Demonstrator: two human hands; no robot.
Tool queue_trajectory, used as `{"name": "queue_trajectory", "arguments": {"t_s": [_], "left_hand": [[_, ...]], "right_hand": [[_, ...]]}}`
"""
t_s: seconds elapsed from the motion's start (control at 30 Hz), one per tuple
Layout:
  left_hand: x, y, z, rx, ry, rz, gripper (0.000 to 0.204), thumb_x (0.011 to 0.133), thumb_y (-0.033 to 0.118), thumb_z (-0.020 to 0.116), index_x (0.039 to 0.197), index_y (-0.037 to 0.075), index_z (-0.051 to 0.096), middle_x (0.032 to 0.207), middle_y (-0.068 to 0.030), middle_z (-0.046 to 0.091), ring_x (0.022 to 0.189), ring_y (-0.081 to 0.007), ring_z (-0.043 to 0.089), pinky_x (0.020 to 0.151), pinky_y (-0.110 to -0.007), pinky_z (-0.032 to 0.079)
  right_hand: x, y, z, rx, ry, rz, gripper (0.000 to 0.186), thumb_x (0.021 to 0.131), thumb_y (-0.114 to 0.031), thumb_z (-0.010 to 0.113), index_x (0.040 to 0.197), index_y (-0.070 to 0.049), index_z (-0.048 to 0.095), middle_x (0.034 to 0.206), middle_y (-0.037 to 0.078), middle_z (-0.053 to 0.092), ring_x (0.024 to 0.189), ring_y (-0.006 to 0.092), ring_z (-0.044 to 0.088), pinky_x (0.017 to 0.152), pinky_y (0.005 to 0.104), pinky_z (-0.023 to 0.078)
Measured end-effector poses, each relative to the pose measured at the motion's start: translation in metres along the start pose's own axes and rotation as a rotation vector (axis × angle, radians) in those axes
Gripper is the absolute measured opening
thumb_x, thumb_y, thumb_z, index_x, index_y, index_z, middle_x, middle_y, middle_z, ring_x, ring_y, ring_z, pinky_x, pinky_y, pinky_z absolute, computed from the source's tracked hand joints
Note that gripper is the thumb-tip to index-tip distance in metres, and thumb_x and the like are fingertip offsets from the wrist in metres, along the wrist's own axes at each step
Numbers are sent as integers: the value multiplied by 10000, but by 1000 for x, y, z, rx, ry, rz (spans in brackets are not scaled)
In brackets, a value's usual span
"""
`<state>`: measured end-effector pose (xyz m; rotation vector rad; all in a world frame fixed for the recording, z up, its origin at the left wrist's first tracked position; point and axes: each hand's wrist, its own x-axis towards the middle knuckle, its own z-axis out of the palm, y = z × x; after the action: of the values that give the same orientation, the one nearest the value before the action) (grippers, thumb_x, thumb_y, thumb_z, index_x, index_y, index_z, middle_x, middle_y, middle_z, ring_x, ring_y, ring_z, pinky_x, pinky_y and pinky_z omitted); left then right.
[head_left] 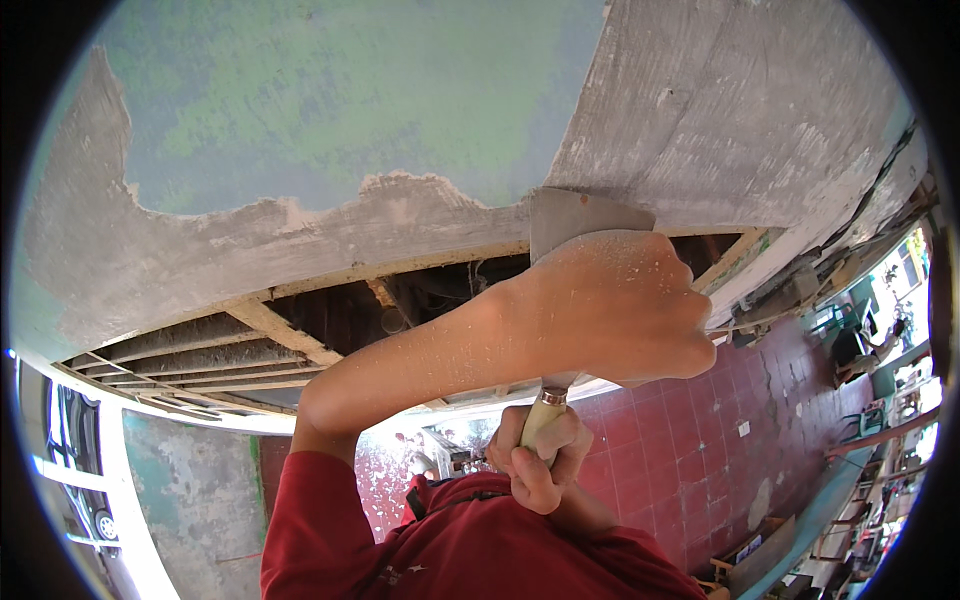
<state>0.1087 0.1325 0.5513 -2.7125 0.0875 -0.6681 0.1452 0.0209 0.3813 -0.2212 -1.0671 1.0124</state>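
A wide-bladed scraper [580,215] is held up against the ceiling, its blade edge touching the border between green-blue paint [350,100] and bare grey surface [720,120]. My left hand [630,305] crosses over the blade with knuckles bent, gripping it; its fingertips are hidden. Below, my right hand [540,455] is closed round the scraper's pale handle [543,418]. White flecks dot my left hand and forearm. A ragged edge of paint runs leftward from the blade.
Wooden battens [280,330] frame a dark opening in the ceiling behind my left forearm. Far below lies a red tiled floor [660,450], with white debris [385,480] near my body. Chairs and furniture [865,420] stand at right; a car [85,470] shows at far left.
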Motion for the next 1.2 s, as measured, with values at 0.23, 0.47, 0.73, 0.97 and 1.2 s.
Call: {"name": "queue_trajectory", "arguments": {"t_s": [0.23, 0.47, 0.73, 0.97, 1.2], "left_hand": [[-1, 4, -2, 29, -90, -22, 166, 682, 180, 658, 556, 119, 569, 565, -35, 578, 586, -200, 657, 486, -332, 479], [-9, 6, 3, 47, -176, -80, 188, 728, 199, 645, 568, 122, 583, 612, -33, 596, 615, -193, 655, 520, -326, 470], [-9, 3, 3, 103, -182, -35, 144, 654, 191, 654, 667, 68, 580, 469, -46, 531, 484, -207, 608, 460, -308, 440], [-12, 3, 9, 46, -99, -48, 193, 641, 167, 660, 772, 42, 592, 455, -70, 521, 455, -223, 589, 397, -316, 432], [-7, 1, -2, 20, -92, -68, 214, 662, 141, 643, 833, 28, 581, 464, -88, 527, 459, -239, 592, 381, -341, 440]], "right_hand": [[3, -1, 7, 33, 18, -18, 123, 710, 78, 487, 775, -15, 440, 501, 78, 467, 405, 91, 374, 352, 245, 287], [0, -1, 1, 94, 33, 35, 167, 735, 80, 477, 842, -40, 432, 529, 88, 488, 422, 74, 373, 368, 236, 290], [3, 7, 1, 43, 12, -39, 149, 736, 80, 472, 806, -44, 430, 519, 82, 482, 420, 80, 378, 368, 238, 276], [-2, 7, 2, 92, 41, 24, 142, 731, 76, 484, 789, -44, 432, 515, 89, 490, 415, 82, 389, 362, 240, 279], [5, 3, 9, 114, 6, -16, 157, 744, 78, 481, 816, -51, 428, 517, 86, 493, 405, 72, 376, 363, 234, 305]]}}
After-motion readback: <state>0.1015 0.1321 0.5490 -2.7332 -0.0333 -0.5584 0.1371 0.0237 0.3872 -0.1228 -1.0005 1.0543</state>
